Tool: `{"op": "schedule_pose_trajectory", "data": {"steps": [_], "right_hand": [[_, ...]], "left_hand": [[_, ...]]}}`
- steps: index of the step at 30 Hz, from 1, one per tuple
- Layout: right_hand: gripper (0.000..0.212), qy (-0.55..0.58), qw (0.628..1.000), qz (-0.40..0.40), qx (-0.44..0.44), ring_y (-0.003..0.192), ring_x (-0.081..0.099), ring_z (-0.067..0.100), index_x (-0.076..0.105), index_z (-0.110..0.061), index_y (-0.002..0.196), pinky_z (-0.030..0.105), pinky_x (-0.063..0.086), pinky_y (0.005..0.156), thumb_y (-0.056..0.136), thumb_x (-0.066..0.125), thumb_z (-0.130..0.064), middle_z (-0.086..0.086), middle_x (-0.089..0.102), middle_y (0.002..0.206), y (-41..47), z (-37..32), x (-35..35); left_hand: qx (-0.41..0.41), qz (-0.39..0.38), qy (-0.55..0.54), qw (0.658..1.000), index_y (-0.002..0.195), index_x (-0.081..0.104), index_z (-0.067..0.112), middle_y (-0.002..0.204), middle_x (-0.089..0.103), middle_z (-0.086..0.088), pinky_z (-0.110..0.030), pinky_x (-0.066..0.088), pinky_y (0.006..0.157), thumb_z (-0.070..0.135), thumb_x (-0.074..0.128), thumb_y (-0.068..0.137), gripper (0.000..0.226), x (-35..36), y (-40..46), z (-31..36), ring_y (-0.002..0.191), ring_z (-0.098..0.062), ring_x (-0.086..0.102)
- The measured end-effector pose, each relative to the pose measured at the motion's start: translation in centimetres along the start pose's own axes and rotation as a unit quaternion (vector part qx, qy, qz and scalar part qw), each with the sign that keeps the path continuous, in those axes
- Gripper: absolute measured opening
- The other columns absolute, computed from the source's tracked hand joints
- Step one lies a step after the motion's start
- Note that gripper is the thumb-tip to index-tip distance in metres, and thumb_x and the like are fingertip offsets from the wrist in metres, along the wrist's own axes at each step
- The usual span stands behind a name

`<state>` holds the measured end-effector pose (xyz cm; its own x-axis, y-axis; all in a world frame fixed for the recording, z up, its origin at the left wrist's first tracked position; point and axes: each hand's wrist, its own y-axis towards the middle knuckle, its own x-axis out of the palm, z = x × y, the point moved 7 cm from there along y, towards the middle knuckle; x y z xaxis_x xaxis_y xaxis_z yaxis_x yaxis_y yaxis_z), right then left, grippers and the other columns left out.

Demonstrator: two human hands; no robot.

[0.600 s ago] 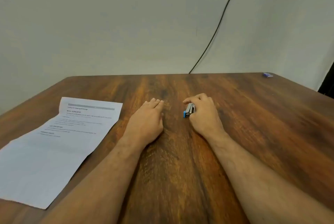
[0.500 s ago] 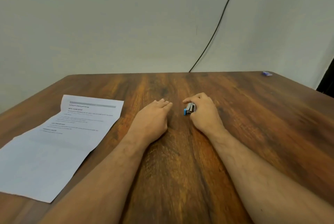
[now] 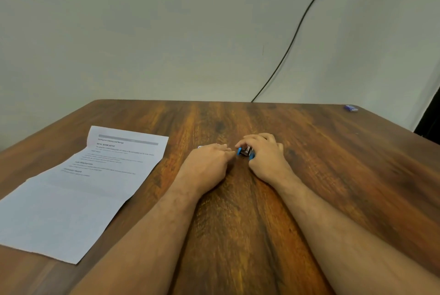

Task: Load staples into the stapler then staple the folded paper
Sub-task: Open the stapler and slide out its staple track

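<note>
A small blue and grey stapler (image 3: 245,151) lies on the wooden table (image 3: 333,175), mostly covered by my right hand (image 3: 266,156), whose fingers curl around it. My left hand (image 3: 207,166) rests palm down just left of the stapler, fingertips reaching toward its blue end; whether they touch it I cannot tell. A small pale object (image 3: 200,147) peeks out beyond the left hand's knuckles. A printed sheet of paper (image 3: 78,187) with fold creases lies flat at the left.
A small blue box (image 3: 350,108) sits at the table's far right corner. A black cable (image 3: 297,32) runs down the pale wall behind the table. The table's near left edge is close to the paper.
My left hand has slid right and forward toward the stapler. My right hand stays on the stapler, which has turned so more of its blue end shows.
</note>
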<state>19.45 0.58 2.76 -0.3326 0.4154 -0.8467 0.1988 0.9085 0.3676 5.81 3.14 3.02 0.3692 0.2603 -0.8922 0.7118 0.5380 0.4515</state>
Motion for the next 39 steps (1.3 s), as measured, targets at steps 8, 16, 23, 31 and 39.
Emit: {"op": "schedule_pose_trajectory", "data": {"steps": [8,16,23,31,39], "right_hand": [[0.061,0.084,0.995,0.021,-0.042,0.143,0.031,0.012,0.048,-0.039,0.128,0.042,0.017,0.114,0.086,0.049,0.005,-0.007,0.051,0.139,0.0,-0.3,0.0],[0.044,0.134,0.985,0.043,-0.095,0.122,0.049,0.011,0.041,-0.031,0.137,0.038,0.027,0.111,0.098,0.055,-0.016,-0.007,0.05,0.134,-0.5,-0.8,-0.2],[0.05,0.144,0.983,0.025,-0.112,0.114,0.046,-0.006,0.041,-0.031,0.142,0.018,0.04,0.102,0.098,0.061,-0.02,-0.009,0.044,0.132,-1.0,-1.8,-0.7],[0.046,0.109,0.992,0.029,-0.061,0.111,0.056,0.013,0.06,-0.02,0.136,0.027,0.042,0.1,0.091,0.07,-0.023,-0.001,0.064,0.118,0.0,-1.7,-0.4],[0.027,0.284,0.955,0.087,-0.014,0.096,0.066,0.001,0.074,-0.023,0.117,0.019,0.05,0.087,0.091,0.07,-0.017,-0.015,0.072,0.102,0.3,0.2,-1.1]], "left_hand": [[-0.059,0.007,-0.037,0.998,0.14,0.061,0.031,0.147,0.06,0.0,-0.035,0.045,0.109,0.021,0.049,0.103,0.041,0.0,-0.1,-1.2,0.138,-0.014,0.052],[-0.091,0.055,-0.158,0.982,0.126,0.071,0.024,0.116,0.077,0.003,-0.036,0.052,0.094,0.032,0.06,0.1,0.03,-1.0,-0.2,-1.5,0.108,-0.017,0.068],[-0.163,0.108,-0.3,0.934,0.138,0.062,0.028,0.126,0.072,0.009,-0.023,0.047,0.103,0.034,0.066,0.097,0.042,-1.8,-0.8,-3.5,0.114,-0.001,0.062],[-0.163,0.094,-0.265,0.946,0.139,0.061,0.03,0.127,0.073,0.009,-0.033,0.048,0.109,0.032,0.057,0.102,0.037,-1.3,-0.9,-3.3,0.12,-0.006,0.063],[-0.187,0.077,-0.247,0.948,0.142,0.058,0.03,0.127,0.072,0.01,-0.033,0.048,0.109,0.028,0.059,0.102,0.04,-0.7,-0.8,-3.7,0.118,-0.006,0.064]]}}
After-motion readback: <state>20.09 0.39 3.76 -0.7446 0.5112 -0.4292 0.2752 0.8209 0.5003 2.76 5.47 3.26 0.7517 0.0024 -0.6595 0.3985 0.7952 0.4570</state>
